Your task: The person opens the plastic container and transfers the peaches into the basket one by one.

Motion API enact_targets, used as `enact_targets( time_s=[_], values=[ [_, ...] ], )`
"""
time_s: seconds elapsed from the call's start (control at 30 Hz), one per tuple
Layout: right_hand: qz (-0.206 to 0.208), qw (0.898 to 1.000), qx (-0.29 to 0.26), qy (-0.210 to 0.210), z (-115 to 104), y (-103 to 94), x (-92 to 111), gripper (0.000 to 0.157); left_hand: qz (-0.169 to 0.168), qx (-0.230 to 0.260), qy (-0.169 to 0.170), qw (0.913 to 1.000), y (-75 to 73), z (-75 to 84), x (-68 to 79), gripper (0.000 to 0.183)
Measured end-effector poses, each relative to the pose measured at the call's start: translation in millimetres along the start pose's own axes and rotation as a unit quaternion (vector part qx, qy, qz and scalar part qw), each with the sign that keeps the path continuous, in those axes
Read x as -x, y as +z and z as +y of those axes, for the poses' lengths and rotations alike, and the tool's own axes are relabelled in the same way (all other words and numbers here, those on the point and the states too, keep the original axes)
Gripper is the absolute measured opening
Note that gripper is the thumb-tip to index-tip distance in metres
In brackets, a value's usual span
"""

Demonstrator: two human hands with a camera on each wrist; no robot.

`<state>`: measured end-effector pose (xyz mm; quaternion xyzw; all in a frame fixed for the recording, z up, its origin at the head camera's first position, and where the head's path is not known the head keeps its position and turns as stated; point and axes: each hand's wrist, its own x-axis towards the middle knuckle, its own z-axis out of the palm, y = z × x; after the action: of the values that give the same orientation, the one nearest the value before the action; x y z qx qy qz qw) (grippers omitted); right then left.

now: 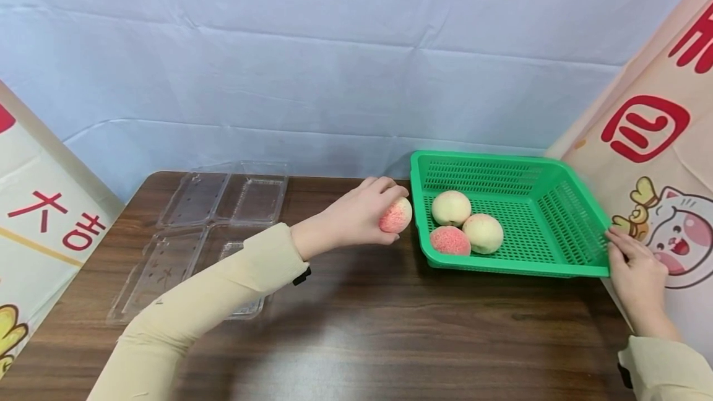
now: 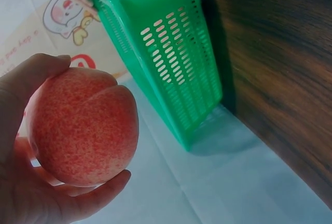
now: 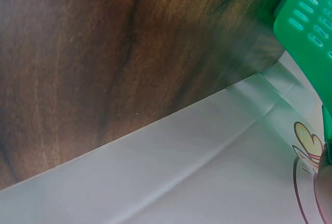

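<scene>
My left hand [image 1: 359, 214] holds a pink-and-cream peach [image 1: 397, 215] just left of the green basket [image 1: 518, 267]. In the left wrist view, thumb and fingers curl round this peach [image 2: 85, 128], whose crease faces the camera. Inside the basket, at its left end, lie two pale peaches [image 1: 451, 208] and a redder peach [image 1: 450, 241]. At the basket's near right corner my right hand [image 1: 637, 271] grips the rim. Only a sliver of that hand [image 3: 324, 185] shows at the right edge of the right wrist view.
Two clear plastic clamshell boxes [image 1: 253, 200] lie opened on the left of the brown wooden table [image 1: 356, 339]; the left forearm partly covers the nearer one. A pale cloth [image 1: 312, 67] hangs behind the table, and printed cloths [image 1: 646, 122] flank it on both sides.
</scene>
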<state>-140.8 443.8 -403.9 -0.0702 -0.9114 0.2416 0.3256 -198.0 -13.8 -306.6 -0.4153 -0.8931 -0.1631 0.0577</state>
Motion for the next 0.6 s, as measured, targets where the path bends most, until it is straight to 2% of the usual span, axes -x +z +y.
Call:
enact_targets(
  time_s=[0.23,0.6],
  values=[
    [0.001,1.0,-0.001,-0.001,0.2,0.3,-0.1,0.031,0.006,0.014,0.0,0.9999,0.7,4.5,-6.2,0.056],
    [0.002,1.0,0.0,-0.003,2.3,1.1,-0.1,0.031,0.019,-0.001,0.012,0.9997,6.2,7.7,-18.2,0.057]
  ],
)
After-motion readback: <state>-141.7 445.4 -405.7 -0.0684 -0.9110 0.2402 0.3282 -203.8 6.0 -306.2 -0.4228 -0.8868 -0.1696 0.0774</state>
